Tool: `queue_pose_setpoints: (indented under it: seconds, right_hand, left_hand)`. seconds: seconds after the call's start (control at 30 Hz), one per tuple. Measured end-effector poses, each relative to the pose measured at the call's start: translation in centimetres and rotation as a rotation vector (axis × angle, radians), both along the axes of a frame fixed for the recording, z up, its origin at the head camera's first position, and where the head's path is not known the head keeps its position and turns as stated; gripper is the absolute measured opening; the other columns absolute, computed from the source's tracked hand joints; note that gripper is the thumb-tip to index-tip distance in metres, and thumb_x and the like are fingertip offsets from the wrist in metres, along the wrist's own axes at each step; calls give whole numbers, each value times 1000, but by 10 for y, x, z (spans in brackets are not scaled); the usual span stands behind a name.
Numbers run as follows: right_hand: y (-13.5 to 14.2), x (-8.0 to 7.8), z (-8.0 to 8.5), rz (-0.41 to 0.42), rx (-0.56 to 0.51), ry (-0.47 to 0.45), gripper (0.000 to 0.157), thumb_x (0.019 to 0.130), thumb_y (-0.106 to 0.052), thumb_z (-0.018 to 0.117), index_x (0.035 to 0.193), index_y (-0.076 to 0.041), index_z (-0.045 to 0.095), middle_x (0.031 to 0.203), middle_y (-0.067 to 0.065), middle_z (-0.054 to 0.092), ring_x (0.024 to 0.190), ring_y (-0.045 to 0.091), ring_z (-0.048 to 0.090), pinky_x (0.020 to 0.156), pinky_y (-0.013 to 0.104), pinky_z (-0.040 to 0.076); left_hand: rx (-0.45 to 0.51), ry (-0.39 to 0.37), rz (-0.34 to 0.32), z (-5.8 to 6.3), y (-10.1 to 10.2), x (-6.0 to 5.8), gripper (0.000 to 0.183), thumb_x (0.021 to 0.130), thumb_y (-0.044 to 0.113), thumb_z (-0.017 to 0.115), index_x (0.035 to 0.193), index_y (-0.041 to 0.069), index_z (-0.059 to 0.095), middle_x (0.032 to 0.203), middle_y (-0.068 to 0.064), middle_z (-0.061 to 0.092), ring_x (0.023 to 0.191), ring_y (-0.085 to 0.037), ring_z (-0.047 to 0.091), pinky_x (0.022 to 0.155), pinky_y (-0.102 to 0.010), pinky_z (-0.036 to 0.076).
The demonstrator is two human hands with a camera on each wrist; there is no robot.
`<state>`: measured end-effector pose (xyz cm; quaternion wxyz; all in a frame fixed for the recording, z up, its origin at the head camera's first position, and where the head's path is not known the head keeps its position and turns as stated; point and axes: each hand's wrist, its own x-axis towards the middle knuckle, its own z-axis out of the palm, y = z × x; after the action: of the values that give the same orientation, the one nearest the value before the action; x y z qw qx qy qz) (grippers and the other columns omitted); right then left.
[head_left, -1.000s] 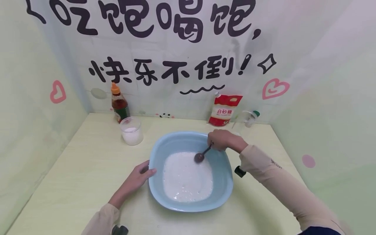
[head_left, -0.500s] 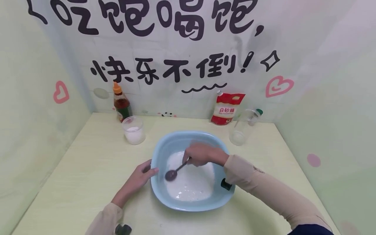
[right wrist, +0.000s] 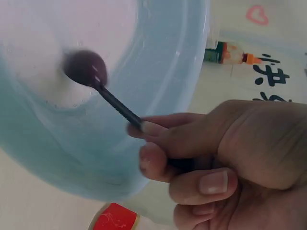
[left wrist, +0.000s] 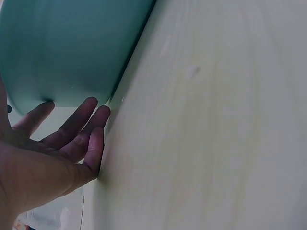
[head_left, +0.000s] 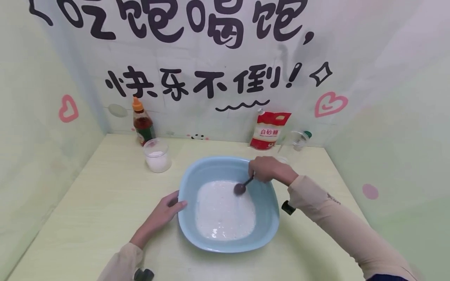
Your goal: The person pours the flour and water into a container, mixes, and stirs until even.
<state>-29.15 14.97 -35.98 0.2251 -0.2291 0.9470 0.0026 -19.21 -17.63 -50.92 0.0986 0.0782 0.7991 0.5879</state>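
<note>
In the head view, a light blue plastic basin [head_left: 190, 177] stands mid-table with white, bubbly liquid [head_left: 225, 218] in its bottom. My left hand [head_left: 165, 210] holds the basin's left side, thumb over the rim. The left wrist view shows that hand's fingertips [left wrist: 90, 102] against the outer wall, near the tabletop. At the back right rim, my right hand [head_left: 267, 168] grips a dark brown spoon [head_left: 240, 189] by its handle. The right wrist view has the spoon's bowl [right wrist: 86, 68], slightly blurred, at the liquid's edge, and the fingers curled round the handle.
Behind the basin at left stand an orange-capped sauce bottle [head_left: 143, 124] and a clear cup [head_left: 157, 156] holding white stuff. Against the back wall is a red sugar pouch [head_left: 268, 130]. Clear containers [head_left: 297, 139], one green-capped, stand beside it, partly behind the right hand.
The right hand has swept the spoon to the basin's left side, then back to the back right, close to where it was a second ago. The left hand has stayed at the rim.
</note>
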Motion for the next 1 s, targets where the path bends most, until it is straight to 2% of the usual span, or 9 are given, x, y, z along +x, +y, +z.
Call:
queue_pose_setpoints:
  seconds: [0.1,0.23,0.4,0.5,0.63,0.73,0.8,0.9,1.0]
  right_hand:
    - [-11,-9,-7,12,-43,81,24,87,-13,75,110,-16,71,95,3,67,83,20,59,80,35,56]
    - [-33,-12,-20,74,-126,87,29,88,-14,75,117,-17,73,109,3,71,90,19,60,86,35,55]
    - [-59,1,-32,236,-187,2,21,92,-12,71,111,-20,78,100,-2,74,81,15,62,73,28,54]
    - [-66,17,-34,267,-158,-120,22,92,-13,71,108,-25,78,93,-8,71,76,11,60,66,24,51]
    - [-52,37,-29,192,-110,-282,20,91,-13,72,104,-26,77,90,-9,64,71,10,59,65,24,51]
    - [-31,39,-19,128,-48,-307,13,90,-9,73,96,-21,74,87,-4,60,67,12,59,64,25,51]
    - [-17,34,-10,91,8,-278,13,88,-6,73,91,-18,71,85,0,60,64,15,61,63,26,51]
    - [-1,22,1,25,69,-190,15,86,-3,74,91,-16,68,86,4,60,71,20,60,66,30,53]
    - [6,9,5,-35,52,-69,15,86,-6,74,97,-14,67,90,5,61,79,22,58,73,34,54]
  left_hand:
    - [12,1,-1,-2,1,0,53,100,28,58,146,5,49,140,-19,59,132,-38,55,110,-54,43]
    - [11,10,-1,-3,3,-1,53,100,28,59,146,5,49,138,-19,61,129,-37,57,109,-51,45]
    - [22,21,-4,-2,3,-1,53,99,27,58,145,2,49,140,-22,59,130,-39,57,110,-52,44]
    - [18,15,11,0,1,1,53,99,27,59,145,2,49,141,-22,58,131,-39,56,111,-52,43]
    - [13,8,9,1,1,1,53,100,29,59,145,3,49,140,-20,59,131,-38,56,111,-51,43]
    - [-5,5,9,2,0,2,54,100,30,59,146,3,49,139,-20,60,130,-37,57,110,-51,44]
    - [-26,6,8,2,-1,2,55,100,31,58,146,3,48,140,-20,59,130,-37,57,110,-52,44]
    - [-39,3,15,1,-1,1,55,100,31,58,147,4,47,140,-19,59,130,-37,57,109,-51,45]
    - [-31,9,-4,-1,0,0,55,100,30,57,147,3,47,140,-21,59,129,-38,57,109,-51,46]
